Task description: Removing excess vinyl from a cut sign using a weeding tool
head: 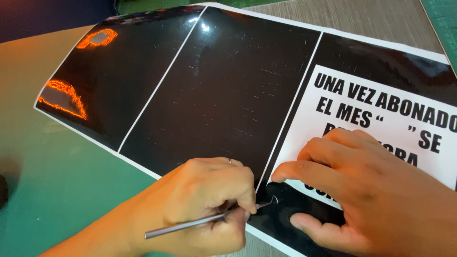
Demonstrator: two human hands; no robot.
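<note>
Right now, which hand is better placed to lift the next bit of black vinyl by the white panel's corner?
Probably the left hand: it grips the metal weeding hook, tip at the black vinyl sheet beside that corner. The right hand lies flat, pressing the white panel.

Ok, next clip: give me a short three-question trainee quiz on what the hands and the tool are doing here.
1. True or false: the left hand holds the thin metal weeding hook.
2. Multiple choice: the right hand is (A) lifted clear of the sheet, (B) pressing flat on the black vinyl sheet and its white lettered panel, (C) gripping scissors.
3. Fill in: the hook's tip sits near the sheet's ____ edge, beside the right index fingertip.

Key
1. True; the grip is pen-like, with the handle pointing back toward the wrist.
2. B
3. Near (bottom) edge, on the black area just below the white panel's corner.
</note>
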